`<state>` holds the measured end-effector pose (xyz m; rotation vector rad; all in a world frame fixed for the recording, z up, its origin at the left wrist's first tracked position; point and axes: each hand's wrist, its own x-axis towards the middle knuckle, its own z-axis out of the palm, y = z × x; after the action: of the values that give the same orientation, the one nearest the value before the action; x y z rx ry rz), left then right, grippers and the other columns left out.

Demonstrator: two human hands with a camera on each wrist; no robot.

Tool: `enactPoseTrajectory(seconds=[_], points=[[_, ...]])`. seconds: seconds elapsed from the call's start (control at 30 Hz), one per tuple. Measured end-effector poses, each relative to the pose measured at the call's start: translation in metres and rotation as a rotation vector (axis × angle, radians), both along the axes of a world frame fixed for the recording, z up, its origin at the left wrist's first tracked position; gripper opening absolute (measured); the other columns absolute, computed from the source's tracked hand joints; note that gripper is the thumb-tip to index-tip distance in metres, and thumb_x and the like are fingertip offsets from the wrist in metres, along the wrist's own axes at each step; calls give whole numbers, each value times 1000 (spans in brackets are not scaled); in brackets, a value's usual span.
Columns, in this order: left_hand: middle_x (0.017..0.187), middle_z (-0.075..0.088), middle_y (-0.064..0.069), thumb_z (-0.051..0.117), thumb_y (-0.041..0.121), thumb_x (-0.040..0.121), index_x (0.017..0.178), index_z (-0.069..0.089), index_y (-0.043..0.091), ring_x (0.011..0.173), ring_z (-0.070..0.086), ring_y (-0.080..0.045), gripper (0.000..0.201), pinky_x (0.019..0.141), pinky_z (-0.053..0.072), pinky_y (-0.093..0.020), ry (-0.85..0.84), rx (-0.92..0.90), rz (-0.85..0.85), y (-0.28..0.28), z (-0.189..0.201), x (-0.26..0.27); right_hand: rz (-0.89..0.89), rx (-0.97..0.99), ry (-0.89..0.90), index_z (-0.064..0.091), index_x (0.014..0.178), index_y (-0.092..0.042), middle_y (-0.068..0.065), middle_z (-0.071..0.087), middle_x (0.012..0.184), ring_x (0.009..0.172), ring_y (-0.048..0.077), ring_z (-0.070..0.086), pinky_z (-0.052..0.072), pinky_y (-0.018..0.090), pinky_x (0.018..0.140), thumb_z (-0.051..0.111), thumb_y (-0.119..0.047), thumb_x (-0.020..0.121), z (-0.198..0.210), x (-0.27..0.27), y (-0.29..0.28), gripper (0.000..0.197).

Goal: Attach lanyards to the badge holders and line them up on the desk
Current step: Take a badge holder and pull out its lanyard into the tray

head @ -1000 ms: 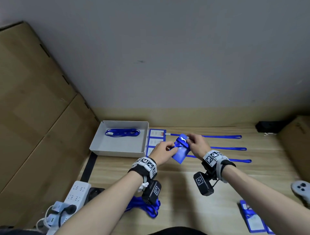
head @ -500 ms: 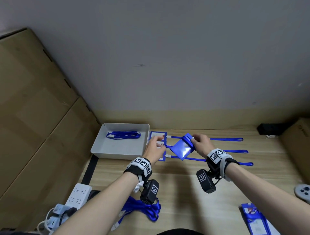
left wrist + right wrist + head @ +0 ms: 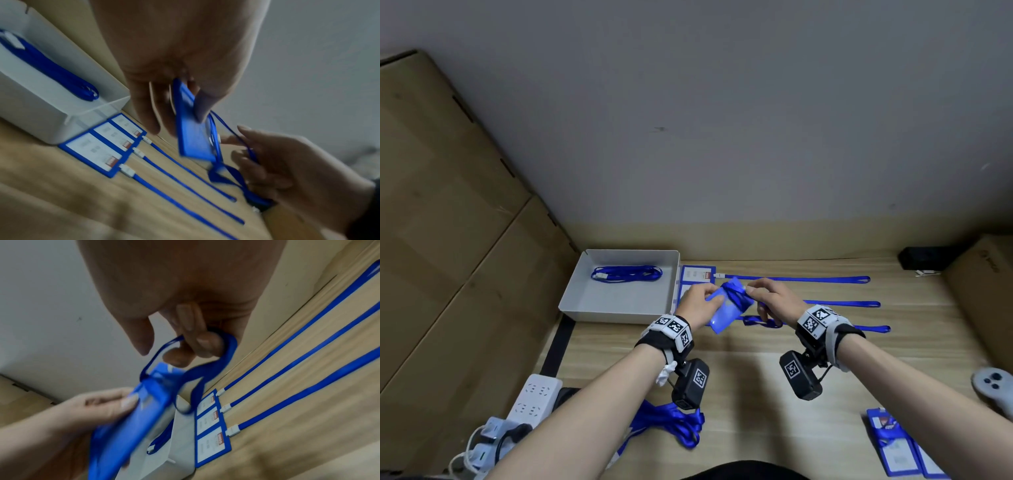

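My left hand (image 3: pixel 709 298) pinches a blue badge holder (image 3: pixel 726 311) by its edge, tilted above the desk; the thumb and fingers show in the left wrist view on the badge holder (image 3: pixel 195 129). My right hand (image 3: pixel 754 292) grips a blue lanyard (image 3: pixel 761 322) whose loop wraps its curled fingers, seen as the lanyard (image 3: pixel 205 369) in the right wrist view. The strap runs along the holder; whether it is clipped on I cannot tell. Three finished badges (image 3: pixel 697 275) lie in a row beside the tray, their lanyards (image 3: pixel 791 279) stretched straight to the right.
A white tray (image 3: pixel 619 310) at the back left holds a lanyard bundle (image 3: pixel 626 274). Loose lanyards (image 3: pixel 674 421) lie near the front edge, spare badge holders (image 3: pixel 893 442) at the front right. A power strip (image 3: pixel 534 397), a grey controller (image 3: pixel 993 383) and cardboard boxes (image 3: pixel 983 291) flank the desk.
Half a second ago my left hand touched the lined-up badges while the right held the holder. Now the left hand holds the holder and the right grips the lanyard loop.
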<state>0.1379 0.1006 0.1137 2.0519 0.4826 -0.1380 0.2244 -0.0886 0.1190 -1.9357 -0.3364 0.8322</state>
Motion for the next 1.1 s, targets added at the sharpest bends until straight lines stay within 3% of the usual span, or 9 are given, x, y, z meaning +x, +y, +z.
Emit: enactPoseTrajectory(seconds=[0.13,0.23,0.37,0.5,0.6,0.7,0.87,1.0,1.1], points=[[91,66,-1,63,21,93,97,68,18,82,60,-14,8,73,49,-25,272,41,-334,0,-13,-25,4,-40,-29,65,102,-19,2,56,60,56,16,47,34,25,46,63,-20,91,-21,-3,-15,11],[75,61,3,61,15,95,93,64,16,67,58,-9,4,52,48,-18,295,-98,-273,-16,-27,-43,-58,-100,-35,69,90,-16,3,59,60,61,20,49,34,25,47,58,-10,90,-44,-9,-31,12],[67,56,-6,55,12,97,97,59,11,41,52,-12,5,34,40,-19,391,-55,-129,-28,-52,-56,-132,-260,26,68,81,-17,-1,65,60,60,19,50,39,26,51,62,-24,90,-91,-19,-62,13],[66,56,-9,60,16,94,100,66,9,43,49,-20,11,42,42,-24,676,29,-327,-32,-72,-71,-141,-346,82,69,75,-20,0,69,70,58,16,54,44,27,58,64,-20,88,-129,-36,-98,14],[58,55,-4,61,12,94,103,69,5,37,48,-10,14,40,38,-16,700,-15,-444,-38,-68,-74,-101,-451,104,74,71,-24,-1,72,82,85,18,62,48,29,75,67,-23,85,-144,-43,-117,15],[72,62,-4,64,14,93,97,70,8,60,56,-12,10,51,44,-16,644,-12,-547,-40,-62,-67,-21,-570,21,77,68,-32,1,70,91,105,22,50,46,35,90,69,-38,73,-148,-40,-122,12],[80,64,0,68,11,90,97,73,7,74,56,-11,10,68,45,-21,470,-34,-498,-34,-55,-52,45,-149,90,77,79,-22,5,71,107,97,19,63,47,32,93,58,-13,73,-103,-41,-86,21],[86,64,0,63,11,93,108,70,2,75,58,-8,18,66,46,-17,394,-11,-380,-23,-44,-39,356,-138,124,72,111,-7,4,67,121,111,14,55,38,22,93,55,3,84,-75,-39,-52,33],[96,62,-3,60,13,96,112,67,3,87,57,-14,20,66,43,-15,397,33,-300,-13,-38,-33,426,-172,101,74,102,-13,-2,69,110,102,12,57,40,31,98,61,-5,88,-74,-33,-42,21]])
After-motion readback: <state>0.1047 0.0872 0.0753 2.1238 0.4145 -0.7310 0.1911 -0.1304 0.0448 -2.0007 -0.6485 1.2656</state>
